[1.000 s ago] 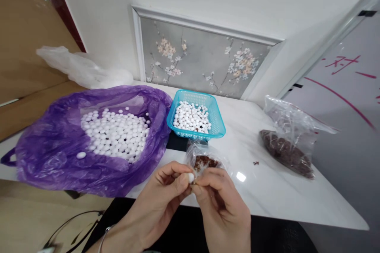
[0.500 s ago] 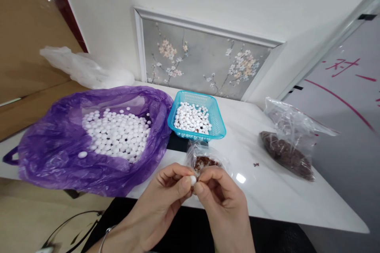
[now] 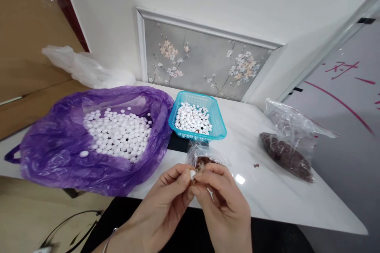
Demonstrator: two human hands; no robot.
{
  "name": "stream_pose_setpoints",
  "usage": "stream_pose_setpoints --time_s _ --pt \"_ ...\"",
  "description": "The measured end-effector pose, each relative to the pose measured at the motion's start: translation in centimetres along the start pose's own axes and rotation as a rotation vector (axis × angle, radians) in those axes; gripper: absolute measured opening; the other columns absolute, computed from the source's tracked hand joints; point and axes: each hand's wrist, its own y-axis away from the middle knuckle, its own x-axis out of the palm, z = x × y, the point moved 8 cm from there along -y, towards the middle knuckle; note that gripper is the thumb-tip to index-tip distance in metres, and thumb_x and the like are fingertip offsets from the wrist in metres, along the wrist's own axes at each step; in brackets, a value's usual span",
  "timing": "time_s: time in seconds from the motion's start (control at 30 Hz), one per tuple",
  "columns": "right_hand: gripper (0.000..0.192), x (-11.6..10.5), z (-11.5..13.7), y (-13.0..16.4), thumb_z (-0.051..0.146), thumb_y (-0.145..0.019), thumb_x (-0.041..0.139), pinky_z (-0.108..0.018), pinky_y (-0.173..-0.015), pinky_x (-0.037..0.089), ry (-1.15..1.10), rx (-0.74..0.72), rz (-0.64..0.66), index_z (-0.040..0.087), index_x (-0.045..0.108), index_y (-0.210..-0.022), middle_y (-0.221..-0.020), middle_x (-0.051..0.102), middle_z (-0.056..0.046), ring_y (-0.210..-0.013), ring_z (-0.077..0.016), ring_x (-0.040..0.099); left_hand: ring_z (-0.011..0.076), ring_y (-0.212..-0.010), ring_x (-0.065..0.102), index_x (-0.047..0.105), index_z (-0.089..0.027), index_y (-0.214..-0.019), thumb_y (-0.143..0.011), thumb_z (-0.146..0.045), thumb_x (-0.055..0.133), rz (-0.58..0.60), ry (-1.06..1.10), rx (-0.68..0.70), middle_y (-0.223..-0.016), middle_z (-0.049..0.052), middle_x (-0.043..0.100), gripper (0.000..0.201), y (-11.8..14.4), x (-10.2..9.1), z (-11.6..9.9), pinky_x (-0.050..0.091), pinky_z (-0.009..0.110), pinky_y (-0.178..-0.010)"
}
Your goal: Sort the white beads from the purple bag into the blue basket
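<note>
My left hand (image 3: 170, 195) pinches a small white ball (image 3: 192, 174) between thumb and forefinger. My right hand (image 3: 221, 201) is closed in a pinch against the ball's right side; something small and brownish shows at the fingertips, too small to name. Just behind both hands lies an open clear plastic bag (image 3: 208, 151) with small reddish-brown pieces (image 3: 204, 161) in it, partly hidden by my fingers. Further back, a blue plastic basket (image 3: 220, 124) holds many similar white balls (image 3: 192, 118), with a few brown bits among them.
To the left, a purple plastic bag (image 3: 59, 142) lies spread wide with many white balls (image 3: 121, 132). A clear bag of dark brown pieces (image 3: 285, 154) rests at the right by a whiteboard (image 3: 350, 99). Loose brown bits (image 3: 256, 165) lie on the white table (image 3: 276, 201).
The fingers of my right hand have shifted slightly left and closer over the white ball. My left hand keeps its pinch on it.
</note>
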Motion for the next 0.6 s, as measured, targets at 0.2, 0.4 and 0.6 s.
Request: stream_pose_setpoints --time_s 0.2,0.4,0.6 --pt "0.022 0.5 0.5 -0.2 0.004 -0.083 0.063 -0.018 -0.073 0.052 0.118 -0.053 -0.05 0.025 0.066 -0.085 -0.091 0.059 0.001 -0.087 -0.0122 0.062 0.0078 -0.074 0.062 0.074 -0.014 -0.078 -0.078 -0.01 0.074 -0.019 0.017 0.021 -0.08 0.001 0.067 0.004 0.0 -0.2 -0.2 0.056 0.017 -0.077" --pt "0.019 -0.3 1.0 0.3 0.006 -0.085 0.059 -0.019 -0.07 0.049 0.049 -0.03 -0.064 0.025 0.063 -0.079 -0.085 0.06 0.002 -0.079 -0.0114 0.061 0.0076 -0.07 0.063 0.073 -0.011 -0.078 -0.077 -0.013 0.076 -0.047 0.053 -0.014 -0.078 0.003 0.065 0.003 0.1 0.0 -0.3 0.057 0.015 -0.071" --pt "0.023 -3.0 -0.3 0.7 0.023 -0.093 0.052 -0.019 -0.052 0.044 0.289 0.17 -0.049 0.023 0.059 -0.071 -0.058 0.056 0.005 -0.05 -0.0099 0.052 0.0064 -0.067 0.065 0.073 -0.009 -0.08 -0.083 -0.007 0.067 -0.125 0.103 -0.042 -0.079 0.003 0.064 0.007 0.3 -0.2 -0.5 0.058 0.014 -0.068"
